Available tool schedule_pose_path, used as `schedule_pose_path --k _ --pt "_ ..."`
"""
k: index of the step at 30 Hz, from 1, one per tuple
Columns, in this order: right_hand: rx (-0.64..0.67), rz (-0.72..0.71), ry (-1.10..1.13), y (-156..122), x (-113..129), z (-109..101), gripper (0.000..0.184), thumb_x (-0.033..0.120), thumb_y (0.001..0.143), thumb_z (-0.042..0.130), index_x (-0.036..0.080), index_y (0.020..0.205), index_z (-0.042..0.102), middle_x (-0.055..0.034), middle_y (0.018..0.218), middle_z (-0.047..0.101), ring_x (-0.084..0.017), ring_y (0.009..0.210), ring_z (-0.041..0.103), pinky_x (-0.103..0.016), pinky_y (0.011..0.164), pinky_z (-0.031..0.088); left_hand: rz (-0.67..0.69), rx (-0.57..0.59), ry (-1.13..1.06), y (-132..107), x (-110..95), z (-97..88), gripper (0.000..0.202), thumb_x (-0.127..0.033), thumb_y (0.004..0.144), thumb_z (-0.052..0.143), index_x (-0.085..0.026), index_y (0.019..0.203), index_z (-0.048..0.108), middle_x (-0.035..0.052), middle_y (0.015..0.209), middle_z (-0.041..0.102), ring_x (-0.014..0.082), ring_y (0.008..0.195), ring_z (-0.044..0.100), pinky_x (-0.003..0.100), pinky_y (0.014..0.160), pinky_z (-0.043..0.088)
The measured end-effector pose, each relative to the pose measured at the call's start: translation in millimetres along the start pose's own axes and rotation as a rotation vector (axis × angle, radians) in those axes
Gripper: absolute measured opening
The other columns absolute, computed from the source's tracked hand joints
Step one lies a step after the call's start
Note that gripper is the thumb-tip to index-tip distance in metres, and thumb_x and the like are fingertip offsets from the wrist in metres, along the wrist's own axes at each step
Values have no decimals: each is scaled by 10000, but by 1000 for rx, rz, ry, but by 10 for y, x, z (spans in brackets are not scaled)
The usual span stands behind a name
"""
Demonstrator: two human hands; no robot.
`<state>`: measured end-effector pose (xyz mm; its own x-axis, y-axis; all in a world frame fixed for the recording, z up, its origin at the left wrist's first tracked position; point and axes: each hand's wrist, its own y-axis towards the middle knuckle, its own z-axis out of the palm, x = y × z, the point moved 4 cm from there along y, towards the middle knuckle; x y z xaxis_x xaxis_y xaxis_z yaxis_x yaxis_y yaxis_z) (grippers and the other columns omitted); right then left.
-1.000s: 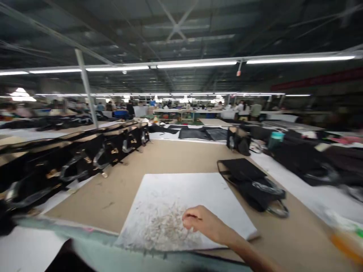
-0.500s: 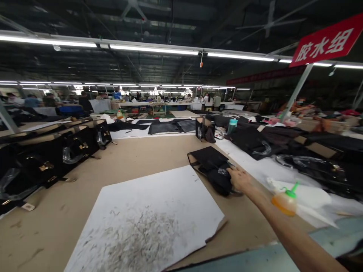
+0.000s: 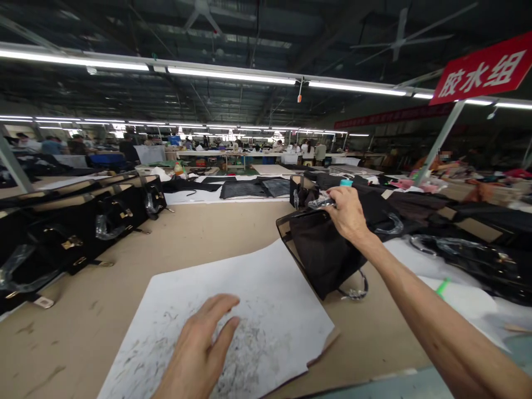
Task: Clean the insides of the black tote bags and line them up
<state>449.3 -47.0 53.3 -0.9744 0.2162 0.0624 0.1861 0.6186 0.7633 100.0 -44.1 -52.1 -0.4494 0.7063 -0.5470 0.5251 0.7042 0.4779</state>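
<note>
My right hand (image 3: 347,213) is closed around the plastic-wrapped upper handle of a black handbag (image 3: 322,244), which is tilted with its beige-lined opening facing left. The bag's second handle (image 3: 356,288), also wrapped in clear film, hangs at its lower right, close to the table. My left hand (image 3: 203,338) has its thumb and fingers apart, holding nothing, over a white sheet (image 3: 266,288) smeared with dark marks. That sheet lies on the brown table covering (image 3: 216,221), left of the bag.
Several black bags (image 3: 112,213) with gold clasps stand in a row on the left. Another small bag (image 3: 302,191) stands behind the held one. Dark bags and fabric (image 3: 461,244) lie on the right, near a green nozzle (image 3: 443,286). A red sign (image 3: 482,75) hangs at upper right.
My right hand has moved up with the handle, raising the bag from lying flatter to a tilted stance. My left hand has come into view over the white sheet.
</note>
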Motion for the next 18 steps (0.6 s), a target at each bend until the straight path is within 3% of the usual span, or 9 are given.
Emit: schedule_pose_path --k 2,5,7,9,12,15,18 --pt "-74 -247 -80 -7 550 -278 104 125 711 513 160 803 547 -76 1054 507 -246 1076 339 -352 878 352 14 -35 53 276 -257 41 371 -360 789 441 -205 1124 477 66 1163 505 199 1051 477 344 898 416" --pt "-73 -494 -170 -283 1359 -522 92 99 760 471 144 767 551 -107 1101 484 -260 1170 260 -383 932 327 26 -95 99 485 -495 29 589 -389 730 517 -154 1241 342 111 1252 409 240 1147 369 415 958 332" --pt "-82 -667 -127 -593 1838 -571 140 112 801 425 154 798 558 -97 1128 480 -262 1183 257 -440 961 287 8 -76 88 452 -463 -11 594 -346 718 530 -136 1241 340 120 1251 406 251 1144 361 421 971 302" --pt "-84 -800 -29 -951 2217 -521 181 122 817 397 160 891 557 -85 1153 478 -254 1187 258 -463 974 267 -36 73 0 306 -261 -67 488 -234 730 487 -141 1200 398 102 1205 461 233 1093 413 386 954 322" --pt "-19 -1000 112 -1498 2606 -293 240 157 836 345 104 928 559 -124 1151 483 -269 1166 292 -466 945 315 -169 454 -228 -34 209 -203 438 -144 726 422 -169 1162 454 56 1120 540 178 970 507 302 875 394" --pt "-2 -1156 204 -1913 2793 -71 246 132 825 355 68 941 561 -134 1081 526 -263 1108 361 -475 911 353 -423 394 -328 -242 579 -502 425 -240 771 404 -138 1182 436 85 1131 527 177 977 507 297 864 394" --pt "24 -1190 257 -2109 2861 73 210 114 791 411 62 911 576 -123 995 569 -267 1071 398 -458 892 378 -470 310 -449 -202 455 -621 553 -402 772 428 -150 1255 332 110 1199 467 192 1039 477 295 855 400"
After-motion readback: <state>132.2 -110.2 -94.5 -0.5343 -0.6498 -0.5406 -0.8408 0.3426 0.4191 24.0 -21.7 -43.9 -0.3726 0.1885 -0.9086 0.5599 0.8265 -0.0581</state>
